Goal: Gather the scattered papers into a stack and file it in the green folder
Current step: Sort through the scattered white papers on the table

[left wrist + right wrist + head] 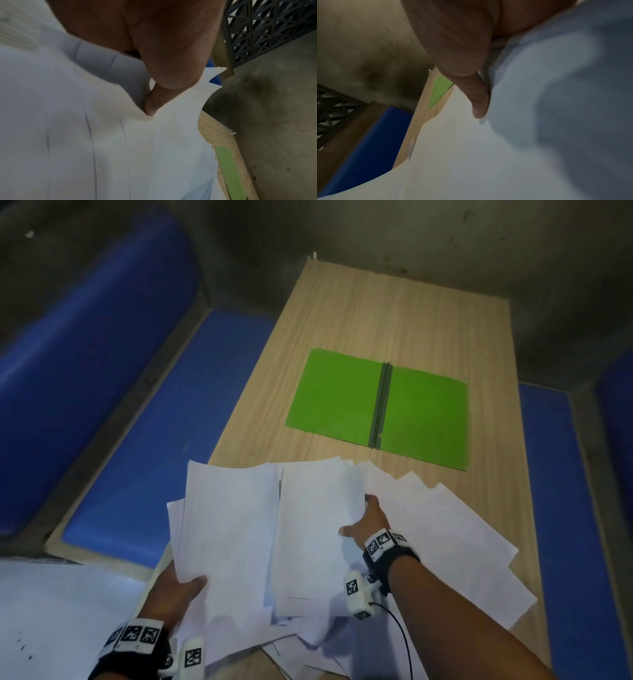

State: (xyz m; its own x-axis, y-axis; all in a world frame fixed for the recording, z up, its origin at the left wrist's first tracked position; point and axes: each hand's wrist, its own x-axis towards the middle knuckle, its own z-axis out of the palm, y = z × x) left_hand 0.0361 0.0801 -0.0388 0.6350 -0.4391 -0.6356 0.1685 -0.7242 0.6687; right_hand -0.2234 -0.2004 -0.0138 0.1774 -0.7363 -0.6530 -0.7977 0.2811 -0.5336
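The green folder [376,405] lies open and flat on the wooden table [359,313], with nothing on it. Nearer me, several white papers [445,529] are fanned over the table's near end. My left hand [178,590] grips a bunch of sheets [226,522] at their lower left, thumb on top. My right hand [366,522] holds another bunch [315,529] by its right edge, thumb on top, fingers hidden beneath. In the left wrist view my thumb [152,105] presses into the paper [102,148]. In the right wrist view my thumb [479,102] lies along a sheet [488,155].
Blue cushioned benches [144,419] run along both long sides of the table, the right one [561,508] close to the fanned sheets. Grey concrete floor [445,234] lies beyond the far end. More white paper [51,611] shows at the lower left.
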